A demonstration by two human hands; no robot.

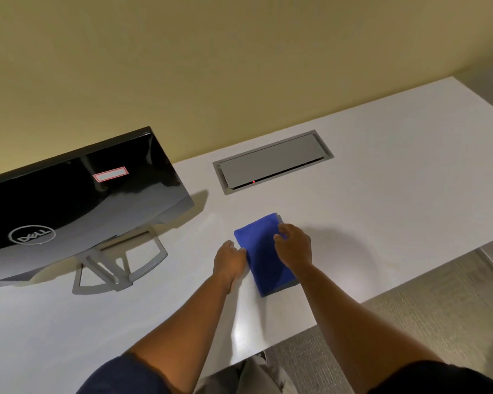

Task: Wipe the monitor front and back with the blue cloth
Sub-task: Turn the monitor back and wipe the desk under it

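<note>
A folded blue cloth lies flat on the white desk. My left hand touches the cloth's left edge with curled fingers. My right hand rests on the cloth's right side, fingers bent over its far corner. The black monitor stands at the left on a silver stand, its glossy back with the logo and a white sticker turned toward me. Its screen side is hidden.
A grey cable hatch with a small red light is set into the desk behind the cloth. A yellow wall runs behind the desk. The desk's near edge drops to grey carpet at the right.
</note>
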